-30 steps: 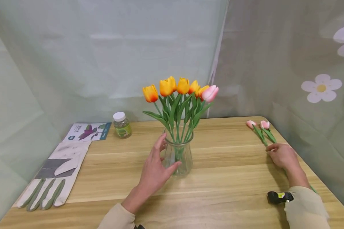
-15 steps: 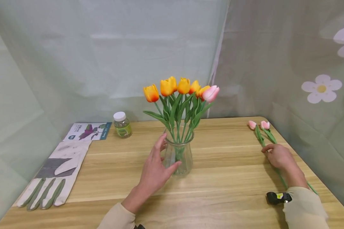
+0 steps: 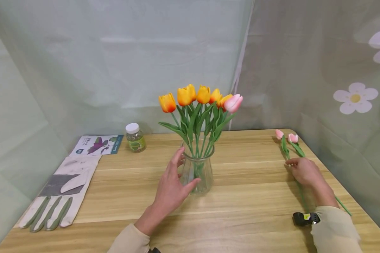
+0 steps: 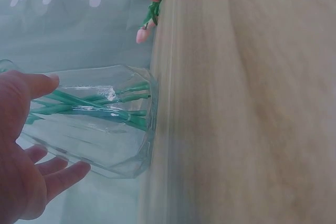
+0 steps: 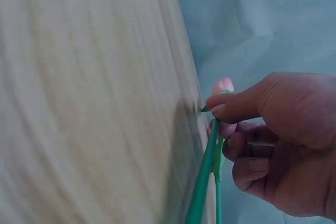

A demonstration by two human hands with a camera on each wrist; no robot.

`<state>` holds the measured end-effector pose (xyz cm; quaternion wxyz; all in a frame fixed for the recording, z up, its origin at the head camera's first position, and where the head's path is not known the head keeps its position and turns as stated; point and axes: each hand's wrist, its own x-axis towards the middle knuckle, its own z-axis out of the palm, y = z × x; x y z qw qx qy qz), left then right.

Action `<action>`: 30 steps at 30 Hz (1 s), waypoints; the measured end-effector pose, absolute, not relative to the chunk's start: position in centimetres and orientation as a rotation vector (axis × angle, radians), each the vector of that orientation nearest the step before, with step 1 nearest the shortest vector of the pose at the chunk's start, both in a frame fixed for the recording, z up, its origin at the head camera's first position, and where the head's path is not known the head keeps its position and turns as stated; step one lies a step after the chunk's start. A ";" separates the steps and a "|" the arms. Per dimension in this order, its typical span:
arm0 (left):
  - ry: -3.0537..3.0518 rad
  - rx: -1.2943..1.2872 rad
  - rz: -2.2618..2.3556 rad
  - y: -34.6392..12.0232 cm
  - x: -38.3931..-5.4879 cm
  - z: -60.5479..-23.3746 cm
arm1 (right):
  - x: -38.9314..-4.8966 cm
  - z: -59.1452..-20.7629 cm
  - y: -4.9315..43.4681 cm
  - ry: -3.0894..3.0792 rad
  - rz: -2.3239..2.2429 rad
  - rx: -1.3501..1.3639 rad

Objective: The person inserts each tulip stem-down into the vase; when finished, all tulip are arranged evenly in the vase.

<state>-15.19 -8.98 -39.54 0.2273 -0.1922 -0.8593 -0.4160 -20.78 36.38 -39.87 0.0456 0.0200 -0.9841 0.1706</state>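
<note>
A clear glass vase [image 3: 206, 175] stands mid-table, holding several yellow-orange tulips [image 3: 203, 94] and one pink tulip [image 3: 233, 104]. My left hand [image 3: 169, 188] is curved round the vase's left side, thumb in front; the left wrist view shows the thumb and fingers on opposite sides of the glass [image 4: 113, 145]. On the right, my right hand [image 3: 307, 172] pinches the green stem [image 5: 203, 182] of a pink tulip [image 3: 279, 134] between thumb and index finger. Another pink tulip [image 3: 293, 138] lies beside it, its stem partly hidden behind the hand.
At the left lie white-and-grey work gloves [image 3: 69, 179] with a printed card [image 3: 98, 144] behind them. A small jar [image 3: 136, 140] with a white lid stands to the card's right. Curtains [image 3: 164, 63] enclose the wooden table [image 3: 240, 211] at the back and sides.
My right hand has shifted a little to the left with the pinched tulip, drawing it away from the other pink one. My left hand and the vase stay in place.
</note>
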 end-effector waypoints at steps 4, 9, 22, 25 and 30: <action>-2.365 -0.530 -1.146 -9.0 -15.2 -39.6 | -20.7 -39.5 36.0 -3.001 0.535 0.077; -2.368 -0.531 -1.143 -9.0 -15.1 -39.6 | -20.6 -38.9 35.3 -3.003 0.567 0.087; -2.370 -0.528 -1.146 -9.0 -15.2 -39.5 | -20.4 -37.7 33.4 -2.917 0.724 0.066; -2.368 -0.528 -1.143 -9.0 -15.2 -39.6 | -20.4 -37.5 33.1 -2.886 0.737 0.081; -2.363 -0.533 -1.138 -9.1 -15.2 -39.6 | -20.4 -37.2 32.7 -2.862 0.775 0.086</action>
